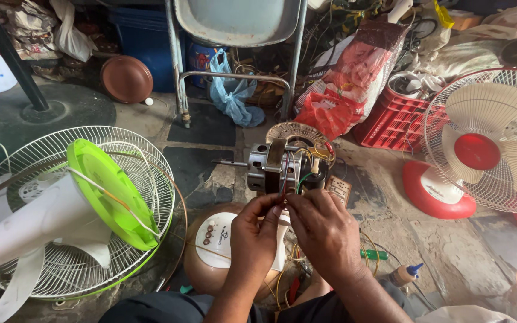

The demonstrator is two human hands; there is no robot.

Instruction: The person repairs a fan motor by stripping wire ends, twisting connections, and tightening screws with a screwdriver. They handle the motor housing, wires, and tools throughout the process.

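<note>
Wires (284,190) from the fan motor (282,166) are what I have between my fingers: thin, soft leads, red and dark ones showing, running down from the motor's windings to where my two hands meet just below it. My left hand (254,230) pinches the strands between thumb and fingertips, and my right hand (324,230) pinches them from the other side, fingertips of both nearly touching. I judge the leads limp and light, easy to bend but easy to snap at the joint, so they are best held near their free ends and not tugged. The motor itself looks heavy and stiff, a metal body with a shaft pointing left, and I would grip it by its housing. It stands on the round tan fan base (219,251) with its knobs, in front of my knees. To my left lies a white and green fan head on a wire guard (121,197); to my right stands a red and white table fan (480,149), with a red crate (393,122) beyond.
</note>
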